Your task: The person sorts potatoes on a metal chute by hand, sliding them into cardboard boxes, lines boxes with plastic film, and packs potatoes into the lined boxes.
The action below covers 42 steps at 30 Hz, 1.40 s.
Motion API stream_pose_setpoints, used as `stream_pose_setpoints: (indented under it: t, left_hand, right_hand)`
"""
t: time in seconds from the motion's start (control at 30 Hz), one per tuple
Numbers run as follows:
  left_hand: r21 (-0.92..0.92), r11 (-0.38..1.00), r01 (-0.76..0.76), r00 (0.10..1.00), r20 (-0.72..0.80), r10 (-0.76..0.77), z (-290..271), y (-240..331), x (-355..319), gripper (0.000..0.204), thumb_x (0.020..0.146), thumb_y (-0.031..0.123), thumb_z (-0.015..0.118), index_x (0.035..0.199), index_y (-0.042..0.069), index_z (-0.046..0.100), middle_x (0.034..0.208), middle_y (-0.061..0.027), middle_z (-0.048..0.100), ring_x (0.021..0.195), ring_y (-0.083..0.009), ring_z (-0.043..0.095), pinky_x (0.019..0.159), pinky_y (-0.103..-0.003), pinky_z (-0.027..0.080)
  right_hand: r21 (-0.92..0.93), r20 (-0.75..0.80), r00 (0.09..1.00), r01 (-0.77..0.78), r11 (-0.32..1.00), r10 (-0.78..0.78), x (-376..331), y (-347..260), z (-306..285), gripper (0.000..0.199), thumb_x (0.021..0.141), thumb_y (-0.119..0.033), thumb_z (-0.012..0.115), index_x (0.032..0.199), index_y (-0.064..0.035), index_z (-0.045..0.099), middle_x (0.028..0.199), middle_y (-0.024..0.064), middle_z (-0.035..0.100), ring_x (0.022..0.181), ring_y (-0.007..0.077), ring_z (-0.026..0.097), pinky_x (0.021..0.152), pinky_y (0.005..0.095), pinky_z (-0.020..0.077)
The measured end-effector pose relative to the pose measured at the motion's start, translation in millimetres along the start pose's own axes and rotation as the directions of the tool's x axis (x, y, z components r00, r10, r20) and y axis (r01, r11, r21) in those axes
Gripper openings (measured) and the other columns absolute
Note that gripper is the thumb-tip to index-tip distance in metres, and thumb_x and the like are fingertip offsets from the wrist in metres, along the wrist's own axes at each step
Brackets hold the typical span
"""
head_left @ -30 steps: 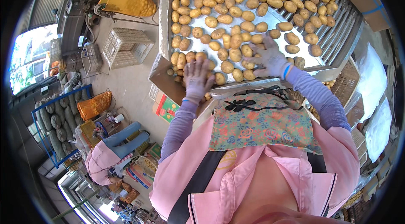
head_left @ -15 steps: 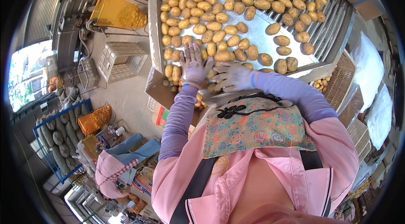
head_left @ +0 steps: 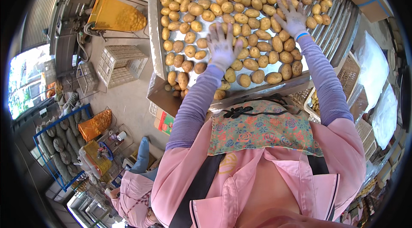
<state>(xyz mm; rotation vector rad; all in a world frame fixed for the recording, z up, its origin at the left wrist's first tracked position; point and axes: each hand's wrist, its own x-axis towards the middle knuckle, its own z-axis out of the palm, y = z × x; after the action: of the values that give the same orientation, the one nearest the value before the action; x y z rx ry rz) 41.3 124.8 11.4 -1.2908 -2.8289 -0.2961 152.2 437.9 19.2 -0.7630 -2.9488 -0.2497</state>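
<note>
A pale plastic crate point(head_left: 112, 65) stands on the floor point(head_left: 131, 103) at left. The person's left hand point(head_left: 222, 50) lies palm down, fingers slightly spread, over potatoes point(head_left: 277, 44) strewn across the metal surface point(head_left: 305, 64). Farther right, the right hand point(head_left: 294, 21), fingers splayed wide, covers potatoes near metal rollers point(head_left: 340, 30).

Potatoes point(head_left: 253, 23) crowd the tray point(head_left: 155, 34), leaving passage open above them.

**Pink Shirt, Purple Sleeves, Flowered Bib**

We wear a pink shirt point(head_left: 347, 155), its dark-edged collar point(head_left: 315, 193) at six o'clock from our green flowered bib point(head_left: 266, 129). A black knot point(head_left: 237, 112) sits at ten, black straps point(head_left: 199, 185) at eight and four. Striped purple sleeves point(head_left: 195, 105) cover our forearms; a blue band point(head_left: 302, 35) rings our right hand's point(head_left: 294, 21) wrist.
</note>
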Motion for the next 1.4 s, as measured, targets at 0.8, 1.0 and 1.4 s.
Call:
stream_pose_setpoints:
  t: [0.8, 1.0, 1.4]
  left_hand:
    - [0.025, 0.945, 0.326, 0.942, -0.093, -0.323, -39.7, -155.3, -130.8, 0.067, 0.101, 0.052, 0.053, 0.157, 0.017, 0.042, 0.16, -0.0266, 0.038, 0.147, -0.046, 0.035, 0.121, -0.058, 0.02]
    - [0.217, 0.906, 0.363, 0.925, -0.205, -0.321, 33.6, -38.7, -70.0, 0.089, 0.097, 0.063, 0.046, 0.162, 0.005, 0.026, 0.167, -0.0272, 0.021, 0.155, -0.0438, 0.019, 0.124, -0.064, 0.005]
    - [0.099, 0.991, 0.085, 0.985, 0.14, -0.098, -51.0, -97.7, -245.8, 0.065, 0.099, 0.054, 0.055, 0.155, 0.022, 0.045, 0.163, -0.0051, 0.038, 0.156, -0.034, 0.022, 0.124, -0.054, 0.015]
  right_hand:
    - [0.463, -0.064, 0.398, 0.824, 0.326, -0.915, -142.1, -248.6, -76.0, 0.044, 0.093, -0.051, 0.061, 0.135, -0.0376, 0.064, 0.16, 0.003, 0.04, 0.154, 0.0428, 0.023, 0.123, 0.0677, 0.0137]
    - [0.34, -0.336, 0.264, 0.929, 0.145, -0.904, -137.1, -182.8, -47.4, 0.036, 0.092, -0.048, 0.063, 0.126, -0.0384, 0.07, 0.146, 0.0022, 0.056, 0.136, 0.0313, 0.047, 0.116, 0.0652, 0.0275]
    - [0.474, 0.062, 0.628, 0.665, 0.577, -0.775, -138.3, -135.9, -74.6, 0.07, 0.072, -0.052, 0.079, 0.14, -0.0412, 0.062, 0.161, 0.0183, 0.034, 0.147, 0.0438, 0.034, 0.122, 0.0609, 0.0221]
